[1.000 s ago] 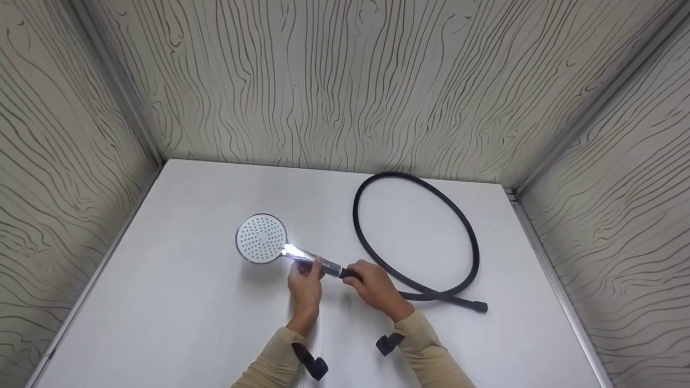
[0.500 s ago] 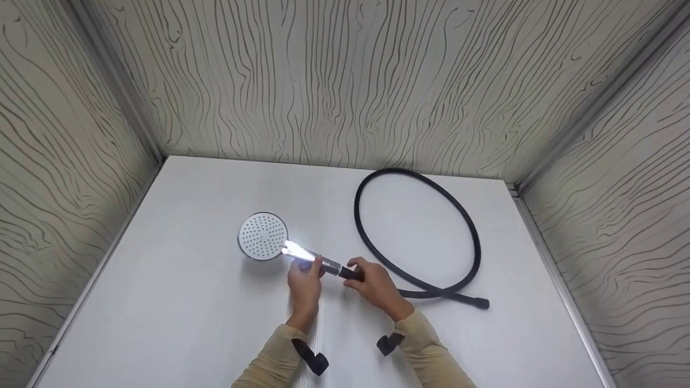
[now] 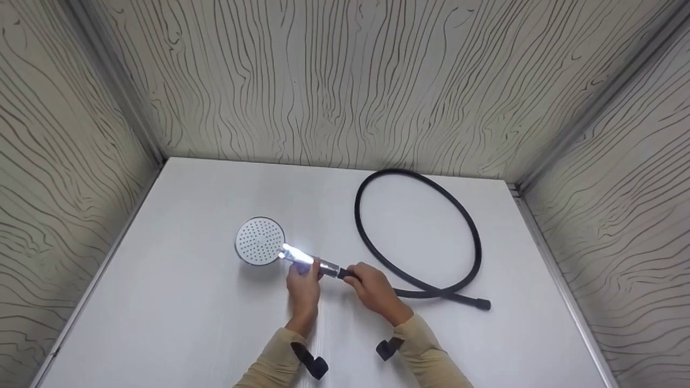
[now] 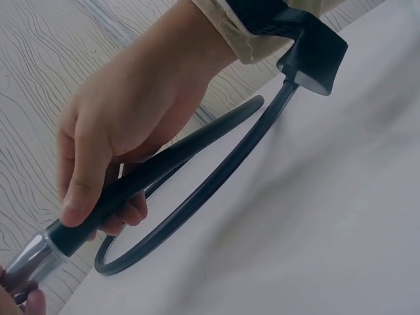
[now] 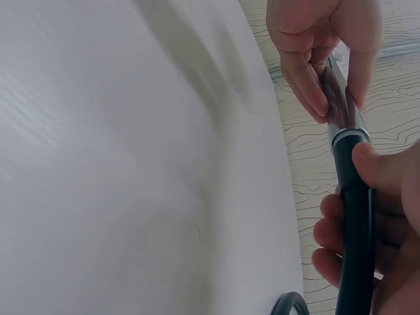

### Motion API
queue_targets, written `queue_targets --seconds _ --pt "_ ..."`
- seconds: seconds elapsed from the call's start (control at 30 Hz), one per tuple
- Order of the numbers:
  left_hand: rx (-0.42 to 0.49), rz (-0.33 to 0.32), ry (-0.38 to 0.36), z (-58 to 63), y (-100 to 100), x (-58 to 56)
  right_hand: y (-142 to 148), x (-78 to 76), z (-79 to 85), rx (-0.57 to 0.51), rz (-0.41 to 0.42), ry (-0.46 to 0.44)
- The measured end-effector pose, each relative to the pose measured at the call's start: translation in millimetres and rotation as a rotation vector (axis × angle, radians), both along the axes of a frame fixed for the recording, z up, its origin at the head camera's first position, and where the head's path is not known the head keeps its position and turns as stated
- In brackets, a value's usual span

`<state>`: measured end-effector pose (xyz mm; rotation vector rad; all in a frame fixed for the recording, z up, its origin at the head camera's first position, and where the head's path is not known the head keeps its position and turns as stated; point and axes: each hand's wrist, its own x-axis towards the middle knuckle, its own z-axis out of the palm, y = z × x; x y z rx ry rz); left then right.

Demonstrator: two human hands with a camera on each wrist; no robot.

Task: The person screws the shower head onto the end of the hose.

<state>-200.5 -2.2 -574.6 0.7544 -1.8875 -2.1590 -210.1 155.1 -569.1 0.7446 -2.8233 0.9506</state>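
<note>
A chrome hand shower with a round, white dotted face (image 3: 260, 241) is held a little above the white table. My left hand (image 3: 303, 288) grips its shiny handle (image 3: 329, 268), thumb on top. On the black hose (image 3: 476, 242), my right hand (image 3: 375, 289) pinches the end fitting (image 3: 346, 274) where it meets the handle. The right wrist view shows the fitting (image 5: 351, 157) in line with the handle's rim, with the right thumb (image 5: 377, 167) on it. Any thread at the joint is hidden. In the left wrist view the right fingers (image 4: 85, 177) wrap the hose end.
The hose lies in a large loop on the white table (image 3: 178, 258), its free end (image 3: 483, 304) to the right. Patterned panels (image 3: 323, 81) stand behind and on both sides. A black wrist mount (image 3: 315, 366) sits on each sleeve.
Half a second ago the right fingers were loosened and lifted from the fitting; now they are curled round it again. The shower face has dipped slightly down and left.
</note>
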Motion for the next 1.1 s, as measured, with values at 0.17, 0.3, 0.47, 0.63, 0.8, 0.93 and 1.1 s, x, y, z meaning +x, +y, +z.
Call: queue_targets --seconds 0.17,0.3,0.47,0.63,0.8,0.93,1.1 --pt "0.018 -0.024 0.014 0.3 0.2 -2.5 2.8 -1.4 4.5 -0.004 -0.003 -0.050" --pt "0.027 -0.011 0.036 -3.1 0.0 0.2 2.0 2.3 4.6 -0.030 -0.030 -0.087" --pt "-0.009 0.002 0.001 -6.5 1.4 7.6 -1.8 8.8 1.2 -0.048 -0.086 -0.086" --pt "-0.030 0.001 -0.035 -8.7 3.4 8.9 -3.0 11.1 -0.9 -0.036 -0.096 0.002" --pt "0.020 0.003 -0.004 -8.4 3.4 8.0 1.1 7.1 -0.7 0.028 -0.019 -0.023" --pt "0.022 -0.018 -0.012 -6.5 2.3 8.7 4.2 4.0 2.8 0.043 0.012 -0.098" --pt "0.022 -0.016 -0.023 -6.4 3.3 8.8 4.5 6.2 4.6 0.015 -0.028 -0.121"
